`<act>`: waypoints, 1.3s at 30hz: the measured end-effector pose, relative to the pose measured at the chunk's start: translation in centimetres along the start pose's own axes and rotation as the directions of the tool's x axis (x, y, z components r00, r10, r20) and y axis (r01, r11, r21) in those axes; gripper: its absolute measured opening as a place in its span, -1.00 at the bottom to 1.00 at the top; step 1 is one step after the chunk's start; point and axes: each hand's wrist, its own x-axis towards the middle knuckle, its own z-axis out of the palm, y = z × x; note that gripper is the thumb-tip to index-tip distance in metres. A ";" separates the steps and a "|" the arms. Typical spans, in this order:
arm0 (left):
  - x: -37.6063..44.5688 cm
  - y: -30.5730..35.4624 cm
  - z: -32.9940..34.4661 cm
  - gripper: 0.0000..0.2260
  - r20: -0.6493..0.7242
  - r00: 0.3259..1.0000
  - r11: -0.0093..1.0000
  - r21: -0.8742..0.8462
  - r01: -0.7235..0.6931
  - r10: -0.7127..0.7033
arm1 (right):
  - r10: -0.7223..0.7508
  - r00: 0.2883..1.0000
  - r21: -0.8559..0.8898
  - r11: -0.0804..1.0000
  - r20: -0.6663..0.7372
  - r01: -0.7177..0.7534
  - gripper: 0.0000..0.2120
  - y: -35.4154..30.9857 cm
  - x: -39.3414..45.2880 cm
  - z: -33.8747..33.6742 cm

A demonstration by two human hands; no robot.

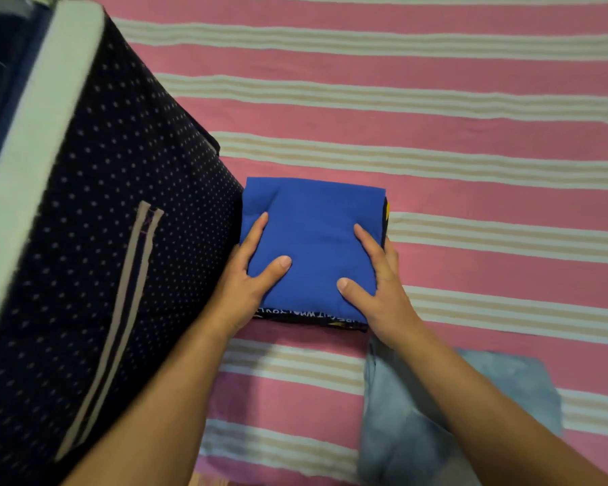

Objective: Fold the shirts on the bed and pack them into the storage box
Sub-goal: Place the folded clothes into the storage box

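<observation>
A folded blue shirt [313, 233] lies on the striped bed, on top of a dark printed garment [309, 319] whose edge shows at the front and right. My left hand [250, 275] grips the stack's left side, thumb and forefinger on top, the other fingers hidden beneath the edge. On the right side my right hand [376, 278] grips it the same way. The storage box [95, 212], dark with white dots and a pale rim, stands directly left of the stack, touching it. Its inside is mostly out of view.
The bed [436, 110] has a pink sheet with cream and beige stripes and stretches bare behind and to the right. A light blue cloth [471, 408] lies at the lower right, partly under my right forearm. The box has a beige strap handle [120, 317].
</observation>
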 end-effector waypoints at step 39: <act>-15.9 17.1 -46.5 -0.38 0.147 0.979 0.986 -0.114 -0.122 0.138 | -0.016 0.993 0.155 0.987 -0.121 0.035 -0.42 -38.1 -8.8 33.5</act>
